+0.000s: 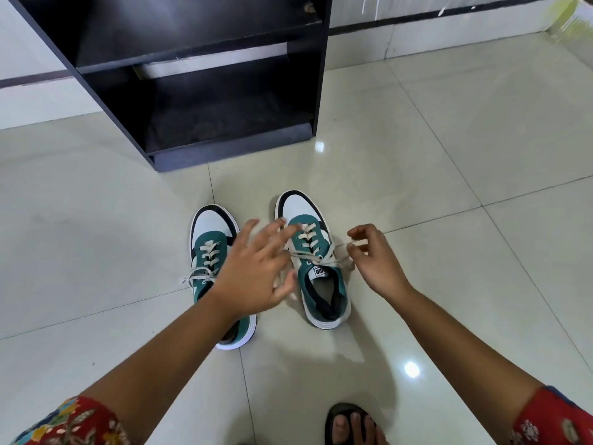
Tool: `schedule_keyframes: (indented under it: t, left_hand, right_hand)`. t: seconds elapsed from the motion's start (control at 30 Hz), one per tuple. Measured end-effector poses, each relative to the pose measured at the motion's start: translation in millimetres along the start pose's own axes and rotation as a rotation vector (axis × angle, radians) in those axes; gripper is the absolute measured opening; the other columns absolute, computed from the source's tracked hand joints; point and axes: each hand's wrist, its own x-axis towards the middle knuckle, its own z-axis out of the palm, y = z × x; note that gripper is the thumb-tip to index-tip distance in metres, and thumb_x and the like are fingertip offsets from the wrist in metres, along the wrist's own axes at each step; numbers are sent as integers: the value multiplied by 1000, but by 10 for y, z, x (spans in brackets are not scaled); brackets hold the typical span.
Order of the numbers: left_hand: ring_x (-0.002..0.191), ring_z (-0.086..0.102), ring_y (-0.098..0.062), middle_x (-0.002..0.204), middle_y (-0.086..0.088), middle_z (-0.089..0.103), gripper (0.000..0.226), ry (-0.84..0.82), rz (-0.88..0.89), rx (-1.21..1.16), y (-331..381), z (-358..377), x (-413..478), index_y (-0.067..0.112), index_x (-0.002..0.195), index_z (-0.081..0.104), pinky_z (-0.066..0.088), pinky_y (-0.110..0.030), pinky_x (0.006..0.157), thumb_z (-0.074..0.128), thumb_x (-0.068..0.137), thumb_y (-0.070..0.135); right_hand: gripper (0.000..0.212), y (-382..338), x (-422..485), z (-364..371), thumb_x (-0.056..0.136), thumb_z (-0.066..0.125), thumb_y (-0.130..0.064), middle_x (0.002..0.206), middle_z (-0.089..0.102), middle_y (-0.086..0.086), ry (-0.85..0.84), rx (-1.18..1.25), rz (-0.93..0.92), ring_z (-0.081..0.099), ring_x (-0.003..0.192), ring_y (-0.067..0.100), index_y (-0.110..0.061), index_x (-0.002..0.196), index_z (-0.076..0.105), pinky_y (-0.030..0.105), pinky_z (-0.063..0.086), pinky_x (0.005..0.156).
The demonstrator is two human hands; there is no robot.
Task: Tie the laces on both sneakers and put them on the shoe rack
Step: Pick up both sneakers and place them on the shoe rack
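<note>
Left grip (253, 277), a bare hand, hovers with fingers spread apart and clamped on nothing, above the gap between two green-and-white canvas sneakers with black toe trim on the glossy cream tiled floor (449, 155). Under its wrist sits the left sneaker (210, 248), its pale laces in a loose bow. Just to its right sits the right sneaker (316, 261), whose cream laces (324, 259) trail outward. Right grip (373, 258) pinches a lace end between thumb and fingertips beside that shoe. Beyond both grips stands a black wooden shoe rack (205, 75), shelves bare. Nearer than the right grip, a sandalled foot (351, 425) shows.
</note>
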Motion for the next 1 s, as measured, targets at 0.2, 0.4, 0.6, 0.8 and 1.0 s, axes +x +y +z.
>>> schedule_keyframes:
  t: [0.2,0.4,0.6,0.8,1.0]
  left_hand:
    - [104,57,-22,119,1,61,28,147,-530,-438,-76,-98,-434,15,82,63,45,-35,84,44,86,35]
    - [133,33,-24,151,-4,24,53,12,-801,-450,218,-84,-1072,30,113,54,40,-35,96,69,66,49]
    - [81,58,-25,128,0,51,36,-157,-892,-521,243,-53,-1239,25,107,57,39,-23,61,71,74,29]
    - [67,56,-18,87,7,60,17,-57,-872,-541,68,-150,-1158,15,81,56,44,-23,58,70,75,24]
    - [71,61,-20,89,9,62,19,8,-877,-553,-90,-909,-930,16,77,52,50,-32,61,70,77,19]
  right_hand:
    - [15,-171,-538,59,89,49,-28,101,62,-2,-28,-474,-400,58,91,19,-23,100,58,31,44,69]
    - [53,-170,-771,181,72,64,-51,142,35,11,-92,-699,-248,42,122,34,-30,120,55,39,48,87]
    - [45,-132,-680,268,75,63,-43,103,67,8,-239,-762,-128,63,94,32,-32,118,55,30,43,64]
    - [38,-271,-578,386,82,58,-45,94,72,10,-128,-725,-227,64,89,34,-31,117,58,32,42,63]
    - [29,-1023,-650,-27,81,61,-41,86,72,6,-38,-660,-271,65,79,33,-26,106,63,30,39,57]
